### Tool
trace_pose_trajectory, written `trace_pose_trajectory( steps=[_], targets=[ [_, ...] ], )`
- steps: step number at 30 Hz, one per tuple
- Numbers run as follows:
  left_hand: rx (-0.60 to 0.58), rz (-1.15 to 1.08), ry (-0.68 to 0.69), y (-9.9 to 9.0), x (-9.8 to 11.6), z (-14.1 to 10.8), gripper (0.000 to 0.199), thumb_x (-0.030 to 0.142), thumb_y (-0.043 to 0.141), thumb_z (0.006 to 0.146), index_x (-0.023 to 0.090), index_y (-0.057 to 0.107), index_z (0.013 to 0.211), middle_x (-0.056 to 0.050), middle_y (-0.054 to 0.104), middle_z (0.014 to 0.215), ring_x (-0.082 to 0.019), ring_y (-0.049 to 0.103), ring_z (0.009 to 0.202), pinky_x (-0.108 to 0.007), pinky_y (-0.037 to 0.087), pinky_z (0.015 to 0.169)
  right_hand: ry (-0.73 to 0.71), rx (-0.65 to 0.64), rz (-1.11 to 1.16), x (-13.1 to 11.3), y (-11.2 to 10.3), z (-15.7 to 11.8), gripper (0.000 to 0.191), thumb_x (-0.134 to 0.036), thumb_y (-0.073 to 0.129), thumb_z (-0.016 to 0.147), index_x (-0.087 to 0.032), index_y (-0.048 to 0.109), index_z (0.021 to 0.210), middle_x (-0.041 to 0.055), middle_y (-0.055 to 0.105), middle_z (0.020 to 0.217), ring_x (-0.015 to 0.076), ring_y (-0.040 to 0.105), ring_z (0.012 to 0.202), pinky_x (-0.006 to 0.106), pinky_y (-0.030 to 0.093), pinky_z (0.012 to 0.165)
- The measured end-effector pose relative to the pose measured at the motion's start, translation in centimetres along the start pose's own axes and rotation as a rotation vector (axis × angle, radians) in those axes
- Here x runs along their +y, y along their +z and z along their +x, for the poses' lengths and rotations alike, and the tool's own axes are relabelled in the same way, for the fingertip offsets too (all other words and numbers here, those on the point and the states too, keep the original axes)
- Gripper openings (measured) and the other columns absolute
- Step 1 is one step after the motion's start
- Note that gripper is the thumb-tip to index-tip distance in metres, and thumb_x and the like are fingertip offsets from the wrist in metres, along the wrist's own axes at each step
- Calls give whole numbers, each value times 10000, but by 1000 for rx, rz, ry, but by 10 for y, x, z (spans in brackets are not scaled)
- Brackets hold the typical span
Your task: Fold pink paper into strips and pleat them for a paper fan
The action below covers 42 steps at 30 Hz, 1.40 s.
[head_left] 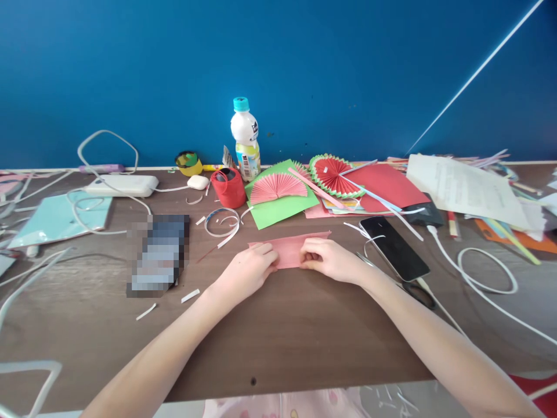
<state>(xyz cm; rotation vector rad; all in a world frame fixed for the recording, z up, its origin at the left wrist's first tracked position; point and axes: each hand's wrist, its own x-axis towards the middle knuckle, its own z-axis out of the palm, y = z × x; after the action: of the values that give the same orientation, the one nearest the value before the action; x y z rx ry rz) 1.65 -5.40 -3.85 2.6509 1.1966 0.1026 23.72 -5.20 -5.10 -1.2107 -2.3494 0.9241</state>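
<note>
A strip of pink paper lies on the brown tabletop between my hands, its long far edge slightly raised. My left hand grips its left end, fingers curled over the paper. At the other end, my right hand pinches the near edge between thumb and bent fingers. Just beyond the strip, a pleated pink paper fan rests on a green sheet. A round red and green pleated paper piece sits to the right of that fan.
A bottle stands near the blue wall, beside a red spool. Right of my hands are a black phone and partly hidden scissors. A blurred-out phone, a white power bank and looping cables are at left. Paper scraps lie about.
</note>
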Motion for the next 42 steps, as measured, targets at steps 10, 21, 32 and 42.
trace_pose_trajectory(
  steps=[10,21,32,42],
  targets=[
    [33,165,9,4,0,0,204,133,378,868,173,566,802,-30,603,838,-148,565,752,-248,421,627,-55,72,-147,0,3,1,158,-153,502,851,-185,539,700,24,578,750,165,484,755,292,384,702],
    [146,170,93,2,-4,0,162,169,453,845,173,545,712,-24,579,754,-156,544,783,-251,410,649,-16,72,-6,4,0,2,100,-154,577,797,-187,530,715,-6,525,735,125,491,684,248,392,648],
    [191,44,-19,6,-9,4,170,147,442,828,185,586,744,-13,616,746,-142,541,709,-258,407,673,-43,184,-109,6,4,6,139,-164,544,823,-181,545,685,27,540,742,167,480,749,317,384,725],
    [179,103,35,5,-7,2,144,161,445,843,177,569,772,-31,601,802,-158,519,771,-242,406,628,-39,150,-31,11,3,6,90,-162,580,801,-176,533,726,5,502,761,135,480,723,268,394,684]
  ],
)
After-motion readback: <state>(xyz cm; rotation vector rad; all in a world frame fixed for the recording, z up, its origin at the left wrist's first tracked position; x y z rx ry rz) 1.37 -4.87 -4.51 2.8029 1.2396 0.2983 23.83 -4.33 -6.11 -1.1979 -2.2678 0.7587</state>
